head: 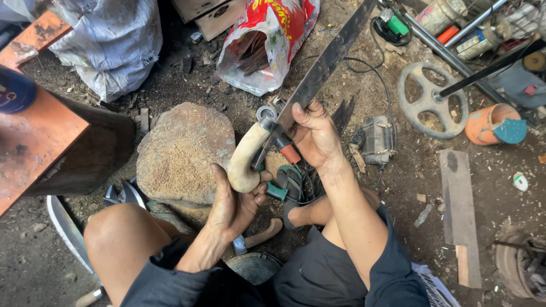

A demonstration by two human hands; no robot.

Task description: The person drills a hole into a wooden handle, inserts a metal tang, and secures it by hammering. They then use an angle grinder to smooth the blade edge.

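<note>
Down between the knees, the left hand (236, 202) is closed around the curved pale wooden handle (245, 159) of a long dark blade (327, 62), while the right hand (313, 133) pinches the blade near the metal collar (266, 113), above a sawdust-covered stump (182, 153).

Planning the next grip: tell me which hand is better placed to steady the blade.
Probably the right hand: it already grips the long dark blade near its base. The left hand is wrapped around the curved pale handle below.
</note>
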